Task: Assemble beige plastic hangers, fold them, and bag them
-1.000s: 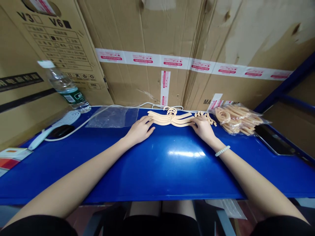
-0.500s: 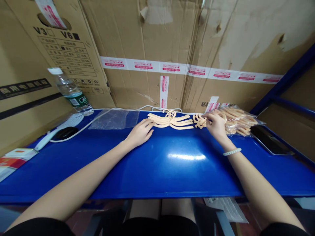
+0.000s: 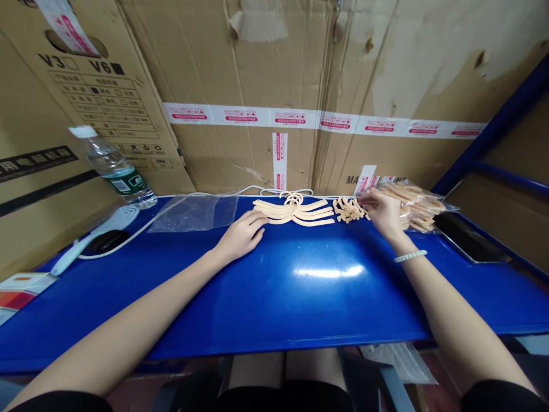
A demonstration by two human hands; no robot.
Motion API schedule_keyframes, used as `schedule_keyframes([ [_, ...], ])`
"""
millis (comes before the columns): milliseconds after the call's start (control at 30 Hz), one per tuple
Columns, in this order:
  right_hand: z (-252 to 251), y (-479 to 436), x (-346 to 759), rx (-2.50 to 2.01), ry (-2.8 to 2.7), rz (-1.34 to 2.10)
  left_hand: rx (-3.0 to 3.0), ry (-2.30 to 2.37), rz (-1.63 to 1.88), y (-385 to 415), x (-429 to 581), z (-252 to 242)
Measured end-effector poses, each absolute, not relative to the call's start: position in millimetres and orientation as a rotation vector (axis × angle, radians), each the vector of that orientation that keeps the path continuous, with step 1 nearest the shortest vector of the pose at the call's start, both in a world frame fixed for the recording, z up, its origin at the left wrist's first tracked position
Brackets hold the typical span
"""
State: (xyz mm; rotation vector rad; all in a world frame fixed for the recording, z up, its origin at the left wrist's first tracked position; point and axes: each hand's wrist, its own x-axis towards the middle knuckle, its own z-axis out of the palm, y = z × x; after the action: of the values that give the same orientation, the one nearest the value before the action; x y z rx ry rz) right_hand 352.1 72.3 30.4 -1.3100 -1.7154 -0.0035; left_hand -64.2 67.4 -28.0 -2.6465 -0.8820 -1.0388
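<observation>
On the blue tabletop lies a row of beige hangers [image 3: 312, 214], their curved arms fanned to both sides and their hooks bunched at the back. My left hand [image 3: 242, 233] rests at their left ends, fingers stretched out and fingertips touching the arms. Right of the hangers is a small heap of curved beige hook-like pieces [image 3: 348, 209]. At the right edge of this heap is my right hand [image 3: 385, 216], fingers bent in a pinch; whatever is between them is hidden. Behind it sits a clear bag of beige pieces [image 3: 418, 203], partly covered by the hand.
A water bottle [image 3: 115, 171], a hairbrush [image 3: 96, 232], a dark oval object [image 3: 107, 241] and a red-and-white box [image 3: 23, 292] stand or lie at left. An empty clear bag [image 3: 195, 213] lies near a white cable [image 3: 146, 226]. At right is a dark phone [image 3: 467, 240]. Cardboard [image 3: 257, 149] walls the back.
My right hand has shifted slightly right, uncovering more of the small heap. My left hand stays at the hangers' left ends. The camera view has turned slightly.
</observation>
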Motion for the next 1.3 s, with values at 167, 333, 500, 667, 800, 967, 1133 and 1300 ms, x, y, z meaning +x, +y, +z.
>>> schedule_keyframes([
  [167,31,76,357,-1.324,-1.709,-0.073,-2.622,-0.84,-1.051,68,-64,-28],
  [333,34,75,357,-1.341,-1.717,-0.147,-2.624,-0.832,-1.055,68,-64,-28],
  [500,35,73,354,-1.362,-1.727,-0.164,-2.616,-0.808,-1.066,68,-64,-27],
  [667,36,73,353,-1.332,-1.749,-0.231,-2.617,-0.805,-1.063,67,-64,-26],
  [800,35,73,352,-1.275,-1.748,-0.157,-2.616,-0.807,-1.074,68,-64,-26],
  [967,31,73,350,-1.268,-1.749,-0.045,-2.628,-0.812,-1.098,69,-64,-27],
  [1133,37,70,344,-1.288,-1.781,-0.081,-2.638,-0.807,-1.102,69,-64,-26],
  [1300,43,65,338,-1.319,-1.662,-0.203,-2.649,-0.78,-1.105,69,-63,-26],
])
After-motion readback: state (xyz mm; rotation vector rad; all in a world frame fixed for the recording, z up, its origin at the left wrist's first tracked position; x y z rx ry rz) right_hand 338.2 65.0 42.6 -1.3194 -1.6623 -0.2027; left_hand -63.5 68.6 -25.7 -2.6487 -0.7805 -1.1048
